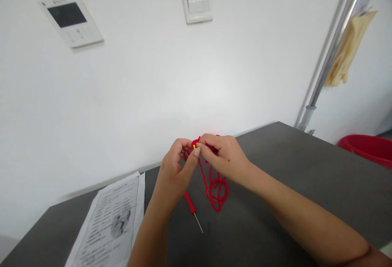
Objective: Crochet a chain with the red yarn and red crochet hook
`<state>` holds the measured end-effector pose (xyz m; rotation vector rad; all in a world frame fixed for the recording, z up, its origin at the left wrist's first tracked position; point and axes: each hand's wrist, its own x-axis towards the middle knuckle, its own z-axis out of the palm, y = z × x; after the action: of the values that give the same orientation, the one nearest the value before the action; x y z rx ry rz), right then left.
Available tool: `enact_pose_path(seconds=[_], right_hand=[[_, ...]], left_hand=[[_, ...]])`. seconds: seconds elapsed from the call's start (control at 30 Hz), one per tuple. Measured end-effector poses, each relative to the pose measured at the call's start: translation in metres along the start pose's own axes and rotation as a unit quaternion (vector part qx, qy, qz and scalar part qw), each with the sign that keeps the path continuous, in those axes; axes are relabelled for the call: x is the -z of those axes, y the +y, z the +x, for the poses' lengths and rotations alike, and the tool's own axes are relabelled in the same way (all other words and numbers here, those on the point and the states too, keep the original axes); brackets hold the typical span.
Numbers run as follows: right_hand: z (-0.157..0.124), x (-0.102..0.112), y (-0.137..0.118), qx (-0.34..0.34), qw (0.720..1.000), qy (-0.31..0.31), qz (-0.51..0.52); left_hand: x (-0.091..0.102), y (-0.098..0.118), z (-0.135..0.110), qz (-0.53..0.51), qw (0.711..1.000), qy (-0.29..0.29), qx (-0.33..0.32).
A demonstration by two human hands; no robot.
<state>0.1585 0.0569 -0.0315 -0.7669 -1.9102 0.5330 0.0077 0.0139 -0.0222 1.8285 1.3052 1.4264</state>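
Above the dark grey table (pixel 275 169), my two hands meet over a length of red yarn (pixel 216 187). My left hand (pixel 176 169) pinches the yarn's upper end, where a small yellow bit shows between the fingertips. My right hand (pixel 222 154) is closed on the same bunch of yarn from the right. The rest of the yarn hangs down and lies in loose loops on the table. A red-handled hook with a thin metal tip (pixel 192 206) lies on the table just below my left hand, and neither hand holds it.
A printed paper sheet (pixel 112 222) lies at the table's left. On the white wall hang an intercom panel (pixel 70 20) and a light switch (pixel 196 1). A metal pole (pixel 330 50) with a beige cloth and a red tub (pixel 369 146) stand at right.
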Motion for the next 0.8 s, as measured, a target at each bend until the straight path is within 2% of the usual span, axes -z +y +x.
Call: enact_pose_path(seconds=[0.13,0.27,0.43,0.57,0.7,0.8], right_hand=[[0.000,0.001,-0.001,-0.002,1.000,-0.002,-0.008],[0.001,0.002,-0.002,-0.039,0.997,-0.017,0.062],[0.002,0.001,-0.002,-0.087,0.975,-0.045,0.197],[0.001,0.001,-0.001,-0.060,0.973,-0.059,0.214],[0.001,0.002,-0.002,-0.003,0.983,-0.064,0.174],[0.001,0.005,-0.003,0.006,0.984,-0.074,0.160]], left_hand=[[0.001,0.002,0.000,0.039,0.999,0.016,-0.023],[0.002,0.005,0.000,0.039,0.997,0.043,-0.047],[0.002,-0.002,0.002,-0.060,0.996,0.064,-0.029],[0.002,-0.009,0.005,-0.147,0.988,0.040,0.006],[0.001,-0.006,0.005,-0.113,0.993,0.026,0.019],[0.001,-0.002,0.005,-0.089,0.996,0.030,0.004]])
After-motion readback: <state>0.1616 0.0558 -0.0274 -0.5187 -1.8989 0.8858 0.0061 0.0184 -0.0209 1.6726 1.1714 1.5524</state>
